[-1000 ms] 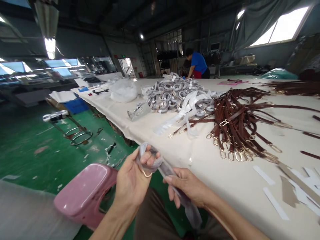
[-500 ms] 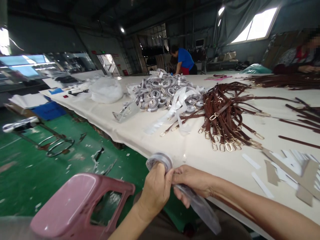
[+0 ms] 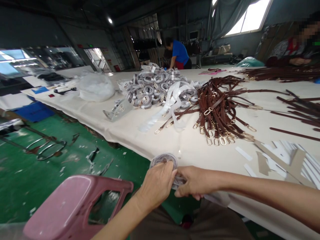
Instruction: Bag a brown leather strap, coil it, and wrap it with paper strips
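Observation:
A strap coiled into a roll and wrapped in clear plastic is held just off the table's front edge. My left hand is closed on the coil, fingers tucked into its ring. My right hand pinches the plastic-covered strap at the coil's lower right, and a loose plastic tail hangs out below it. On the table lies a pile of similar wrapped coils. To its right is a heap of brown leather straps with gold-coloured metal clasps.
Clear plastic strips lie before the coil pile, beside a clear plastic holder. White and tan card strips are at the right. A pink stool stands at lower left. A person in blue bends over the far side.
My right hand has turned and come in under the coil, and less of the plastic tail hangs free. The view has shifted slightly right and down.

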{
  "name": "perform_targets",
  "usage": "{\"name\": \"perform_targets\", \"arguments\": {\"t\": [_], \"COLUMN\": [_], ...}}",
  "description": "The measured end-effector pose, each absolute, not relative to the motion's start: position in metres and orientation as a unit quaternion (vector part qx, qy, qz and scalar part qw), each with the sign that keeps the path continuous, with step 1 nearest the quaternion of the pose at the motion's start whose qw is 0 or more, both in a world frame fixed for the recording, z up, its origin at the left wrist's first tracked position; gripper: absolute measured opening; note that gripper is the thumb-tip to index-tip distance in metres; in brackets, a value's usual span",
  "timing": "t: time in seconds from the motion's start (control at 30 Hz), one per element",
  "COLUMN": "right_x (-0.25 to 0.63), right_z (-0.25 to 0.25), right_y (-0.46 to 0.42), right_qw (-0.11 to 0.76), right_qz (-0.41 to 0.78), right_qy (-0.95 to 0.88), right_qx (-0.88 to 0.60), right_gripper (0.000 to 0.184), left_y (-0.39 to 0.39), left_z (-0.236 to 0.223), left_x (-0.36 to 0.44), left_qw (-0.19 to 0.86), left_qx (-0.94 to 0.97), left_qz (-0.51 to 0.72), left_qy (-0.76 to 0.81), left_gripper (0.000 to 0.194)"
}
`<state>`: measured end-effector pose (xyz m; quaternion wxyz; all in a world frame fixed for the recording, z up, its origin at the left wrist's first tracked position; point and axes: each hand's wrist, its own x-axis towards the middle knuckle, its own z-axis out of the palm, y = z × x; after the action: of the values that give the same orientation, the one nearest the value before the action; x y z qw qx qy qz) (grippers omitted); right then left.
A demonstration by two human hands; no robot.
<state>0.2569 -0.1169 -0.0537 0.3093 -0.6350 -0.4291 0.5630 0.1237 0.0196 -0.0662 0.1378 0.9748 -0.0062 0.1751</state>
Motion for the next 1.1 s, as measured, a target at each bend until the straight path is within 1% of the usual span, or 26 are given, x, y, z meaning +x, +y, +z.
{"name": "perform_targets", "arguments": {"t": [0.07, 0.13, 0.17, 0.3, 0.4, 0.43, 0.5, 0.57, 0.63, 0.77, 0.83, 0.87, 0.93, 1.1], "right_x": [0.259, 0.261, 0.262, 0.264, 0.266, 0.267, 0.271, 0.276, 0.281, 0.291, 0.293, 0.294, 0.296, 0.300], "right_z": [-0.057, -0.060, -0.062, -0.062, -0.060, -0.058, -0.055, -0.051, -0.047, -0.042, -0.042, -0.042, -0.042, -0.031], "right_y": [-0.122, -0.127, -0.129, -0.136, -0.138, -0.138, -0.137, -0.136, -0.135, -0.136, -0.135, -0.134, -0.131, -0.126], "right_qw": [0.281, 0.261, 0.248, 0.205, 0.172, 0.161, 0.137, 0.114, 0.110, 0.142, 0.152, 0.153, 0.144, 0.082], "right_qz": [0.446, 0.355, 0.335, 0.321, 0.251, 0.228, 0.204, 0.205, 0.233, 0.329, 0.354, 0.365, 0.390, 0.436], "right_qy": [-0.517, -0.583, -0.602, -0.649, -0.712, -0.732, -0.762, -0.780, -0.781, -0.759, -0.751, -0.749, -0.739, -0.703], "right_qx": [-0.674, -0.682, -0.681, -0.658, -0.633, -0.622, -0.599, -0.580, -0.568, -0.544, -0.536, -0.532, -0.530, -0.556], "right_gripper": [0.038, 0.036, 0.034, 0.025, 0.018, 0.019, 0.025, 0.029, 0.027, 0.029, 0.030, 0.029, 0.027, 0.021], "left_y": [0.020, 0.020, 0.020, 0.020, 0.020, 0.020, 0.020, 0.020, 0.020, 0.016, 0.013, 0.011, 0.007, 0.002], "left_z": [-0.068, -0.071, -0.072, -0.074, -0.070, -0.068, -0.064, -0.063, -0.064, -0.068, -0.067, -0.066, -0.062, -0.058], "left_x": [0.123, 0.121, 0.120, 0.119, 0.120, 0.120, 0.119, 0.117, 0.114, 0.107, 0.105, 0.104, 0.103, 0.098], "left_qw": [0.149, 0.161, 0.168, 0.198, 0.232, 0.246, 0.272, 0.294, 0.307, 0.298, 0.303, 0.313, 0.346, 0.444], "left_qx": [0.978, 0.980, 0.980, 0.978, 0.971, 0.968, 0.962, 0.956, 0.951, 0.950, 0.947, 0.944, 0.931, 0.884], "left_qz": [0.147, 0.118, 0.103, 0.055, 0.026, 0.015, -0.004, -0.018, -0.040, -0.095, -0.103, -0.107, -0.117, -0.135], "left_qy": [-0.003, 0.002, 0.005, 0.028, 0.040, 0.037, 0.024, 0.012, 0.001, 0.009, 0.011, 0.011, 0.021, 0.057], "left_gripper": [0.018, 0.018, 0.018, 0.023, 0.028, 0.031, 0.035, 0.036, 0.032, 0.030, 0.021, 0.017, 0.014, 0.021]}}
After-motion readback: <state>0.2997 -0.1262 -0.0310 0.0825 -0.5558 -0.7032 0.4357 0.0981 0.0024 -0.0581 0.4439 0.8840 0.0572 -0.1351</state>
